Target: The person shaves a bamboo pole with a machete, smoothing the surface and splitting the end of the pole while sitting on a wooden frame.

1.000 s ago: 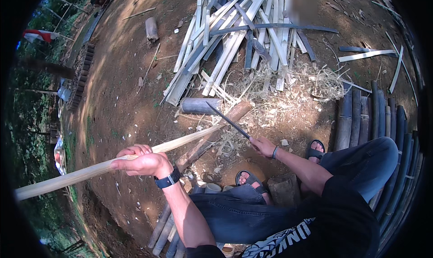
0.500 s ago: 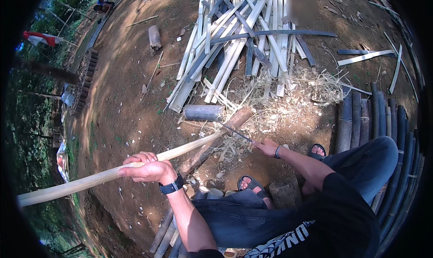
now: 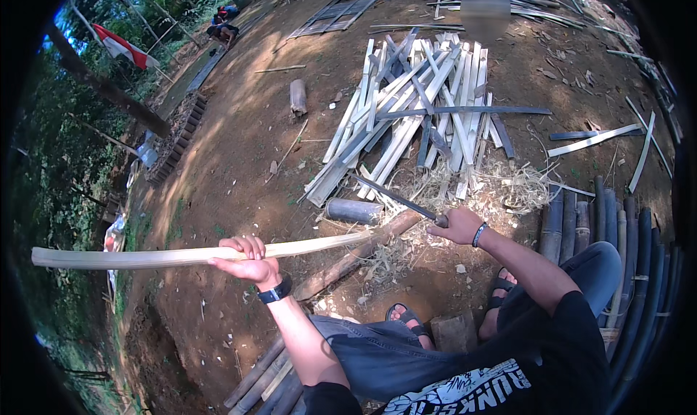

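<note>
Wrapped round the middle of a long pale bamboo strip [image 3: 319, 245] is my left hand [image 3: 245, 259], with a dark band on its wrist. The strip's far end reaches a brown log [image 3: 356, 259] lying on the ground; I cannot tell whether they touch. My right hand [image 3: 460, 226] grips the handle of a machete [image 3: 396, 197]. Its dark blade points up and to the left, lifted above the log and apart from the strip. Curled shavings [image 3: 396, 259] lie beside the log.
A pile of split bamboo strips [image 3: 428, 103] lies ahead, with a short dark bamboo piece [image 3: 353, 211] at its near edge. Dark bamboo poles [image 3: 639, 270] line my right side. A wooden block [image 3: 454, 333] stands between my feet. Other people crouch far off.
My right hand has raised the machete off the strip, up and to the right. The strip has swung nearer to level in my left hand. The view has shifted too.
</note>
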The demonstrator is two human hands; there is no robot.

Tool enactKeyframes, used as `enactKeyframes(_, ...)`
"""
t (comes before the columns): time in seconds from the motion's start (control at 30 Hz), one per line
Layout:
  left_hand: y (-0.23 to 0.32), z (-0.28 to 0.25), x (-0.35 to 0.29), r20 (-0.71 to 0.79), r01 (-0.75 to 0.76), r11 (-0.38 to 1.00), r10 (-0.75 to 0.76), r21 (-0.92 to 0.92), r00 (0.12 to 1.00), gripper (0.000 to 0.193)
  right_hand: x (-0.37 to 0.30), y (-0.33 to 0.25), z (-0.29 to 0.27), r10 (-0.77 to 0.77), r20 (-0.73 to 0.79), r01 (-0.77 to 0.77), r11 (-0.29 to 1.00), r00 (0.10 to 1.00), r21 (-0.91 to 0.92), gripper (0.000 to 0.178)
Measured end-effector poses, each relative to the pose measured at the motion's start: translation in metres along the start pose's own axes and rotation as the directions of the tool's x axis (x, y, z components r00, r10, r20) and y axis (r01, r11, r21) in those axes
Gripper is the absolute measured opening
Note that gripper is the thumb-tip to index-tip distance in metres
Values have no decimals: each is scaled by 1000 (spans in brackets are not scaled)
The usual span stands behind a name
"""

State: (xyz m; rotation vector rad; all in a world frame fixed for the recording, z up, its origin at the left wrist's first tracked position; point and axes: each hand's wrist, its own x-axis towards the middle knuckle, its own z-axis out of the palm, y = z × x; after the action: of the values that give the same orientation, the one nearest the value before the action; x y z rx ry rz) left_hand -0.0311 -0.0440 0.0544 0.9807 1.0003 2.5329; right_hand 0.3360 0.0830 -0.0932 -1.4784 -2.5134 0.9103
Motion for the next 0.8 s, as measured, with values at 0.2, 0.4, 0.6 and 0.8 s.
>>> enactKeyframes(0.2,76,-31,23,5,-88,955,93,-283,996,59,-60,-9,-161,-11,-190,9,1000,982,-10,63)
enactKeyframes(0.4,78,-53,24,105,41,817,25,-575,994,59,-71,-14,-195,13,-340,81,962,940,260,50)
enactKeyframes(0.6,60,-63,31,189,88,756,48,-649,981,56,-22,-6,-173,-34,-187,109,906,982,410,43)
enactKeyframes(0.8,48,-62,34,129,111,737,-32,-667,991,58,6,-13,-153,-130,-117,166,907,985,388,43)
